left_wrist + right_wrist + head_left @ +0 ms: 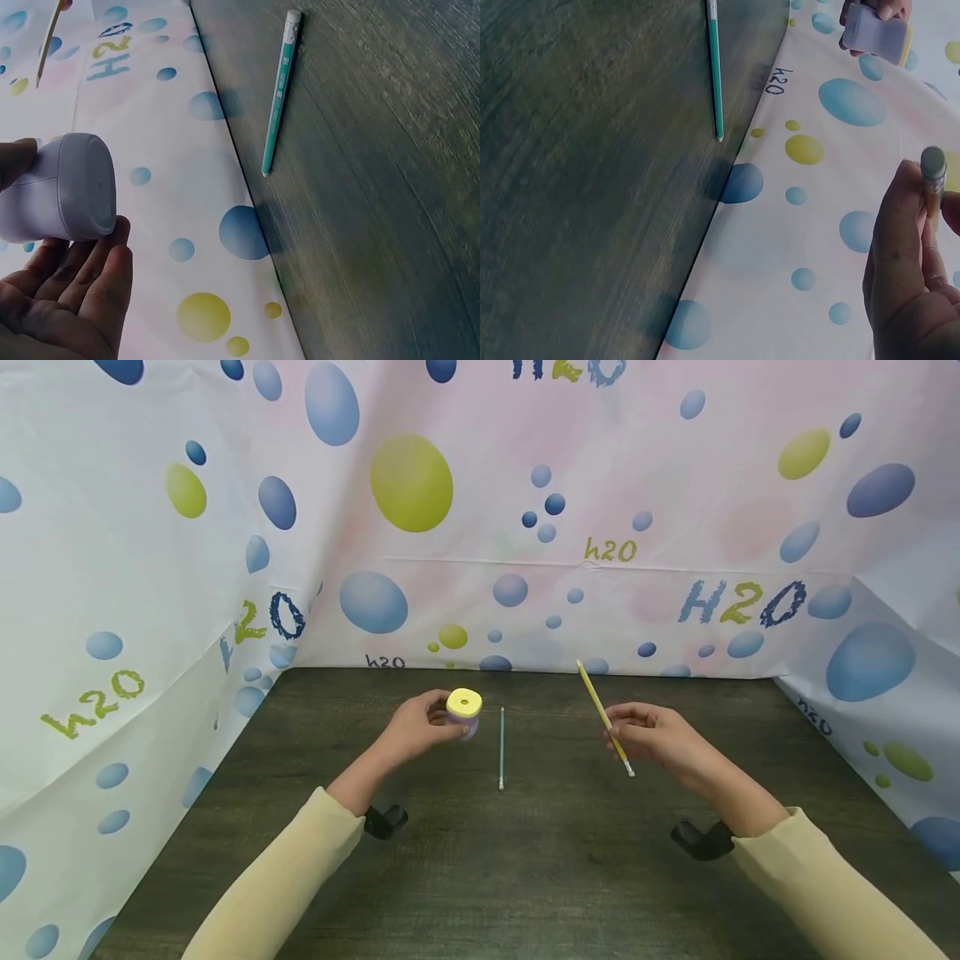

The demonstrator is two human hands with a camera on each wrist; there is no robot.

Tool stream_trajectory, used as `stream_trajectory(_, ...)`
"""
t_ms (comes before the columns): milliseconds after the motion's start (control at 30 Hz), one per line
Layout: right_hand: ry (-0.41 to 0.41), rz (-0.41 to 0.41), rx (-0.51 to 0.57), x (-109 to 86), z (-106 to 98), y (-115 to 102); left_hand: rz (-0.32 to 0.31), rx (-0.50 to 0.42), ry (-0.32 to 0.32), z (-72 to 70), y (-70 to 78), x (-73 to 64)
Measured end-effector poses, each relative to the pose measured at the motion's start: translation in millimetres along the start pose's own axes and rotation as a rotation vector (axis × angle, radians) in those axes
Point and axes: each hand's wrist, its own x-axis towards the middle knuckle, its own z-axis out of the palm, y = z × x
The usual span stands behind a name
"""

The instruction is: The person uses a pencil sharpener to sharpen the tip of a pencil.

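Note:
My left hand (pixel 417 728) grips a pencil sharpener (pixel 464 703) between thumb and fingers, above the table. It has a yellow top with a small hole and a lavender body; its smooth base (pixel 96 187) faces the left wrist camera. My right hand (pixel 656 737) pinches a yellow pencil (pixel 597 706) in the air, its tip up and away to the left and its eraser end (pixel 933 159) low, towards me. Sharpener and yellow pencil are well apart. Between the hands a teal pencil (pixel 502 750) lies on the table, white eraser end nearest me.
The dark wood-grain table (pixel 510 877) runs back to a white sheet (pixel 480 527) printed with blue and green dots and H2O lettering. The same sheet rises at both sides. Black wrist mounts (pixel 386 821) stick out beside both forearms.

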Motion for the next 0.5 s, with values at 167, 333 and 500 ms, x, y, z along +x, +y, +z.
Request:
stream_trajectory(167,-0.014,-0.005,0.008,-3.7,3,0,0.017,-0.012,0.006,2.0,1.4,-3.1)
stream_trajectory(333,-0.035,-0.017,0.02,-6.7,4,0,0.006,-0.008,0.013,7.9,0.5,-4.4)
stream_trajectory(500,-0.046,-0.019,0.011,-7.9,7,0,0.024,-0.029,0.021,15.1,-0.2,-4.4)
